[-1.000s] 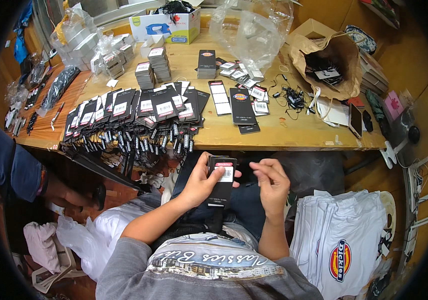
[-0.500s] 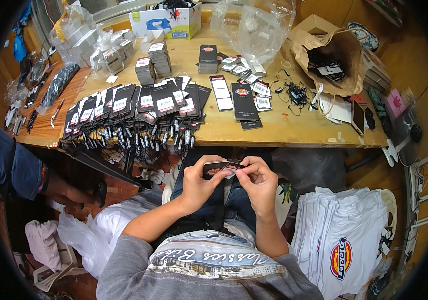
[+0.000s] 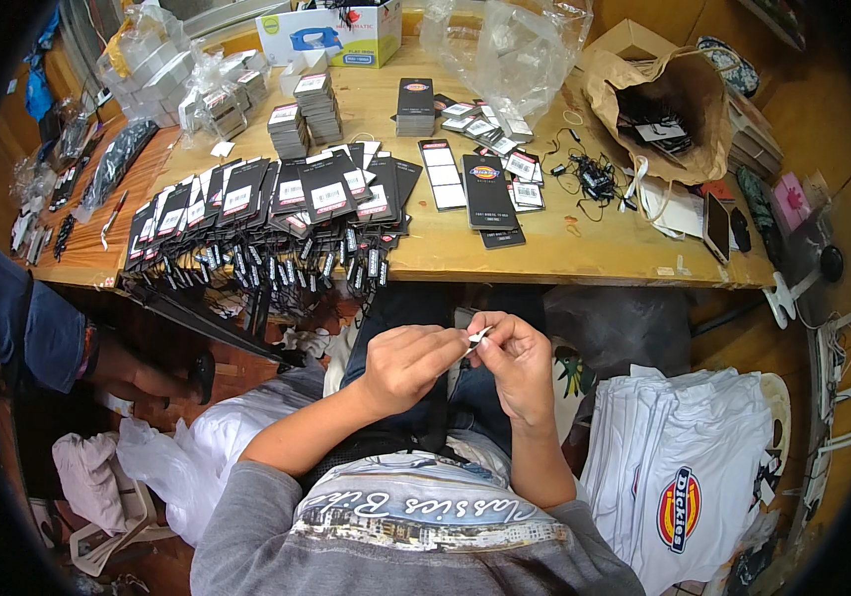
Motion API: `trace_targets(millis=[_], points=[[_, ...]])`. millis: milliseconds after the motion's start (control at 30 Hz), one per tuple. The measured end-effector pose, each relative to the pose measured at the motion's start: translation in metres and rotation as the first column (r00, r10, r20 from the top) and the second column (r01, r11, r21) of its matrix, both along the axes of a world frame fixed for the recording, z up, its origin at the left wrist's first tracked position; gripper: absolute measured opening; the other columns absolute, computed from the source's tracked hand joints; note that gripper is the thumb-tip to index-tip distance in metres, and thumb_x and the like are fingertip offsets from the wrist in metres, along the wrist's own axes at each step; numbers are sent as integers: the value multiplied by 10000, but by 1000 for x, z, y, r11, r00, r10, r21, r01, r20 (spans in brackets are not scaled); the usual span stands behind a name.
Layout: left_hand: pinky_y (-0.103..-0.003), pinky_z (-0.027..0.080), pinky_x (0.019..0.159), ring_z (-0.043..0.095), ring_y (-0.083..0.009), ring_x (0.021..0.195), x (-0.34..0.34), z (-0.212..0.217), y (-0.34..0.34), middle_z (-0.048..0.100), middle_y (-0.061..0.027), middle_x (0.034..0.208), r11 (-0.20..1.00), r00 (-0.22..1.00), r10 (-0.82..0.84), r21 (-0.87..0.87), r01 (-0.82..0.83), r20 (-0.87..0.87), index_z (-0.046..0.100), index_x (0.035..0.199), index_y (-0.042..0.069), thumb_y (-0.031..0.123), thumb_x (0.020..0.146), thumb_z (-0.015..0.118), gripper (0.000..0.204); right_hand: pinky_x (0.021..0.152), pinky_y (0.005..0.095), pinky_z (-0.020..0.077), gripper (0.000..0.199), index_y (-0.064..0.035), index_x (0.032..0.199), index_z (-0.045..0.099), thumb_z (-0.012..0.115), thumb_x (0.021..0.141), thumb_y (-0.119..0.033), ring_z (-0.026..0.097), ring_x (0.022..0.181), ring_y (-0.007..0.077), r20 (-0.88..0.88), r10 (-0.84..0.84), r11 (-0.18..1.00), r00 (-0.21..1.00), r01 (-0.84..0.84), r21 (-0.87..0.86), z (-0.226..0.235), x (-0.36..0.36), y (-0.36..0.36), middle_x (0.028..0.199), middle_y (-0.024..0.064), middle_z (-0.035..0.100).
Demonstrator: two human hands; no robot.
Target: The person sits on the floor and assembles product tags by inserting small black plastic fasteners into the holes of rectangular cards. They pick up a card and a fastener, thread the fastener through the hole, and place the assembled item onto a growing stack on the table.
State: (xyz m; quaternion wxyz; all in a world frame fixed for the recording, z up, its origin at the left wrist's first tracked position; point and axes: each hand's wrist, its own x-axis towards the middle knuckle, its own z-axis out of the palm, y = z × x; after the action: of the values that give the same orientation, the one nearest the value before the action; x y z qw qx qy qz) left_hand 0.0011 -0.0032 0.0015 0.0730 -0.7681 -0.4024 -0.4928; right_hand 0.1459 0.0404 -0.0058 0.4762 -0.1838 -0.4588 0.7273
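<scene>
In front of my lap, both hands meet over a small dark hang tag with a white part (image 3: 479,338). My left hand (image 3: 408,368) is closed, its fingers pressed together over the tag and hiding most of it. At the tag's right end, my right hand (image 3: 515,366) pinches the white part between thumb and fingertips. On the table ahead lies a wide heap of black hang tags (image 3: 276,204) with white labels, their black cords hanging over the edge. A black hang tag (image 3: 488,189) with a round-topped logo rests on others to the right.
Stacks of labelled tags (image 3: 318,107) and a black tag stack (image 3: 414,107) stand farther back. A paper bag (image 3: 689,164), black cords (image 3: 589,179) and a phone (image 3: 715,228) are at right. White folded shirts (image 3: 634,477) lie beside me; another person's leg (image 3: 48,338) is at left.
My left fingers have straightened and come across the tag, covering its dark face and logo. My right hand still pinches at its right end.
</scene>
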Motion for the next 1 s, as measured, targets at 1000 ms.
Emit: trace_targets(millis=[1000], points=[[-291, 425, 462, 537, -222, 529, 3, 12, -7, 530, -80, 649, 955, 975, 155, -277, -106, 162, 544, 904, 35, -5, 661, 606, 254, 547, 175, 400, 74, 19, 713, 527, 600, 703, 26, 485, 653, 78, 219, -459, 802, 861, 295, 520, 9, 1, 0, 954, 89, 479]])
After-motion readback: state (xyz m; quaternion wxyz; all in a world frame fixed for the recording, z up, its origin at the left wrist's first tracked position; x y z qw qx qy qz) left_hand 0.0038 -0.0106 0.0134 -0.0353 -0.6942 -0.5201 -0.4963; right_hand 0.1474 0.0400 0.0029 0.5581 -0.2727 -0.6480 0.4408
